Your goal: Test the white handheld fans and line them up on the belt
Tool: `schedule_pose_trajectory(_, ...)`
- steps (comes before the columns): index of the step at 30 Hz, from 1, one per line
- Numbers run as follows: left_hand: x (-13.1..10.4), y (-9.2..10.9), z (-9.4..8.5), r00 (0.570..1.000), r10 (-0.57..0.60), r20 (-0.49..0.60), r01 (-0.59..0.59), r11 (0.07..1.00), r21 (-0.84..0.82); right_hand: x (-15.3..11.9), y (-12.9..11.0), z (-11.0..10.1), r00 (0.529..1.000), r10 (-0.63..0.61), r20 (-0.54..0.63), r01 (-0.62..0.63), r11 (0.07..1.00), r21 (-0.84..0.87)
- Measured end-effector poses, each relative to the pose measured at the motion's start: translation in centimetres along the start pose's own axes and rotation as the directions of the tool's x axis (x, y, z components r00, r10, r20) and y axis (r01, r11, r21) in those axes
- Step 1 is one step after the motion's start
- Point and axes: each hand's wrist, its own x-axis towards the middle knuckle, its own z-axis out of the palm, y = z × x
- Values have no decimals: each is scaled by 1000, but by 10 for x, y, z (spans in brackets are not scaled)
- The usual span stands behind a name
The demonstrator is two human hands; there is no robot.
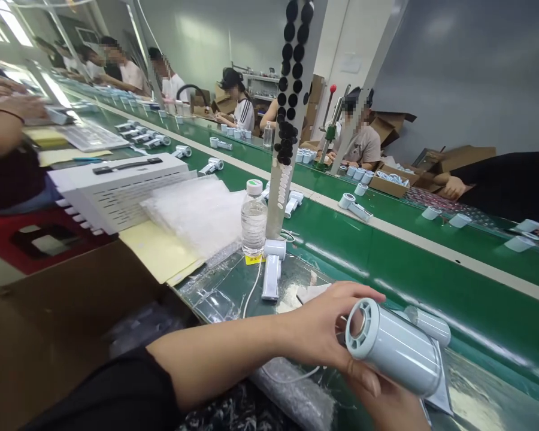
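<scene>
A light blue cylindrical device (402,347) with a slotted round end is held up in front of me, tilted, that end facing left. My left hand (321,335) curves around the slotted end, fingers above and thumb below. Beneath the cylinder, my right hand (393,404) supports it; most of its fingers are hidden. Just behind lies another light blue cylinder (431,326), partly covered by the held one. A similar T-shaped device (272,275) with a glossy handle lies on the table edge, beside a white cord (252,290).
A water bottle (254,221) stands near a metal post (281,191) bearing black discs. Left are plastic bags (195,209), yellow sheets (159,248) and a white slotted box (121,191). The green conveyor (399,257) carries more light blue parts; several people sit along it.
</scene>
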Motion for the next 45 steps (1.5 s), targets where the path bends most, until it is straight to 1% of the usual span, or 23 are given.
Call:
schedule_pose_trajectory(1,-4,3,-2,999,14,-39,-13,999,38,6,-7,7,1000,-11,29,10,1000,13)
schedule_pose_trajectory(2,-7,4,-7,998,-4,-60,7,999,43,13,-14,11,999,-10,50,10,1000,11)
schedule_pose_trajectory(3,-9,3,-14,997,-44,-70,44,999,8,19,-20,13,998,3,63,-3,1000,8)
schedule_pose_trajectory(4,-9,1,-23,992,-98,-77,92,993,-72,26,-24,14,997,26,71,-28,999,23)
schedule_pose_trajectory(5,-6,-2,-34,985,-158,-68,142,969,-200,31,-27,15,996,55,73,-60,996,69)
schedule_pose_trajectory(6,-1,-6,-47,972,-208,-111,154,917,-368,34,-28,17,994,87,70,-97,984,151)
schedule_pose_trajectory(7,6,-10,-61,944,-273,-184,138,836,-531,37,-27,19,991,119,65,-132,956,263)
schedule_pose_trajectory(8,14,-14,-74,885,-363,-291,83,739,-669,37,-26,21,987,149,65,-163,911,378)
schedule_pose_trajectory(9,24,-18,-87,785,-474,-398,-8,636,-772,37,-23,23,981,177,76,-191,860,473)
schedule_pose_trajectory(10,34,-21,-99,729,-515,-452,-65,604,-794,37,-20,25,975,201,95,-220,815,537)
schedule_pose_trajectory(12,52,-28,-115,659,-547,-515,-155,572,-805,35,-16,26,965,229,128,-260,768,586)
schedule_pose_trajectory(14,66,-33,-122,635,-534,-558,-238,552,-799,35,-15,25,965,226,132,-259,759,597)
schedule_pose_trajectory(18,77,-31,-119,613,-503,-609,-379,489,-786,37,-14,24,976,198,90,-211,767,605)
schedule_pose_trajectory(22,79,-23,-116,600,-504,-621,-438,443,-782,35,-15,26,975,192,109,-219,769,601)
schedule_pose_trajectory(28,78,-20,-113,579,-516,-632,-457,436,-775,31,-18,26,974,174,146,-226,780,583)
schedule_pose_trajectory(31,74,-20,-111,587,-504,-634,-462,434,-773,31,-17,26,972,184,145,-234,776,586)
schedule_pose_trajectory(35,71,-20,-110,598,-489,-635,-483,413,-772,31,-14,26,967,209,143,-253,799,545)
schedule_pose_trajectory(40,74,-21,-109,604,-479,-637,-506,387,-771,32,-13,27,962,230,148,-274,810,518)
schedule_pose_trajectory(45,80,-21,-112,595,-482,-643,-521,378,-765,35,-11,27,959,252,127,-281,810,514)
